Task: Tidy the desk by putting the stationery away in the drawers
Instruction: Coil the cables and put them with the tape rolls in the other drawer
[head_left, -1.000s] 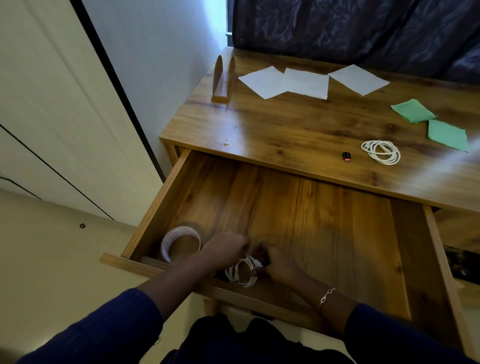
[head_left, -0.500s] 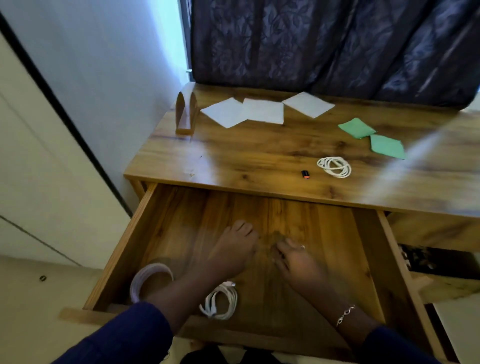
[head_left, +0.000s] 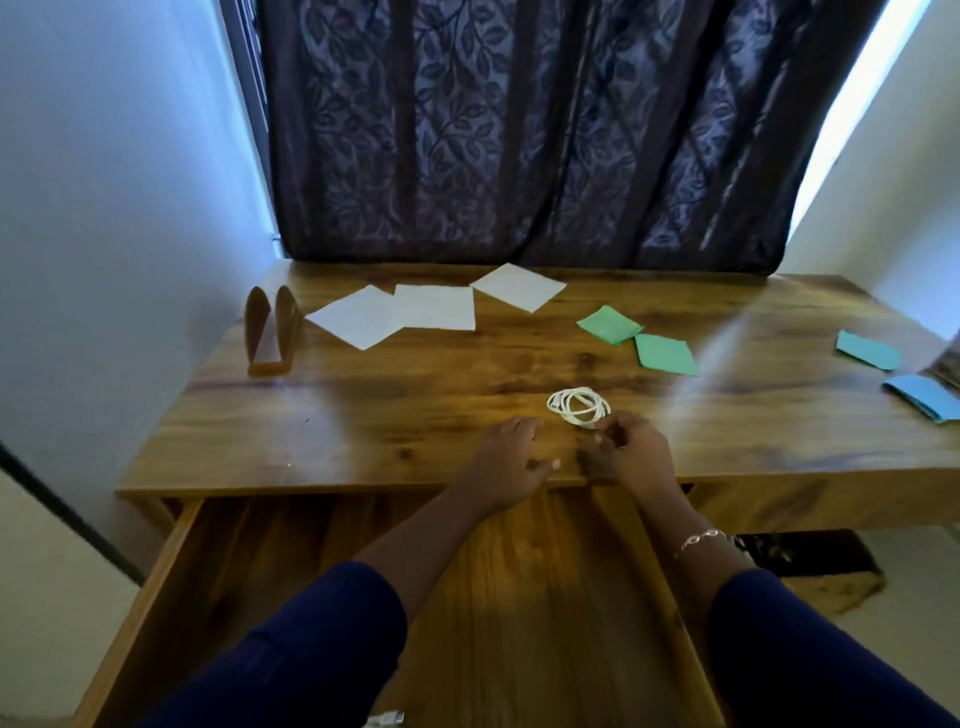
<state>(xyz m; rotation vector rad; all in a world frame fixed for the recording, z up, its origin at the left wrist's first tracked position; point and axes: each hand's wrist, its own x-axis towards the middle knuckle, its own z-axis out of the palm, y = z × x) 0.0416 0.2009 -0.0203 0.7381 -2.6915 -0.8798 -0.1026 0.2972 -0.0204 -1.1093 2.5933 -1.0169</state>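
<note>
1. A wooden desk (head_left: 363, 441) is seen from the front, with its drawer (head_left: 519, 613) pulled out below the front edge.
2. A coiled white cable (head_left: 578, 407) lies flat on the desk top, near the front edge and outside the drawer.
3. The left hand (head_left: 511, 462) is held palm down over the front edge, just left of the cable. Its fingers are loosely bent and nothing is seen in them.
4. The right hand (head_left: 626, 452) is placed just beside the cable's near edge, with its fingers curled inward. Whether anything is pinched cannot be told.
5. The two hands are close together but not touching.
6. A bracelet (head_left: 698, 540) is worn on the right wrist.
7. Farther back on the desk are three white sheets (head_left: 410, 312) and two green papers (head_left: 660, 353). Two blue papers (head_left: 867, 351) are at the right, and a wooden holder (head_left: 270, 332) is at the left.
8. A dark patterned curtain (head_left: 519, 130) hangs behind the desk.
</note>
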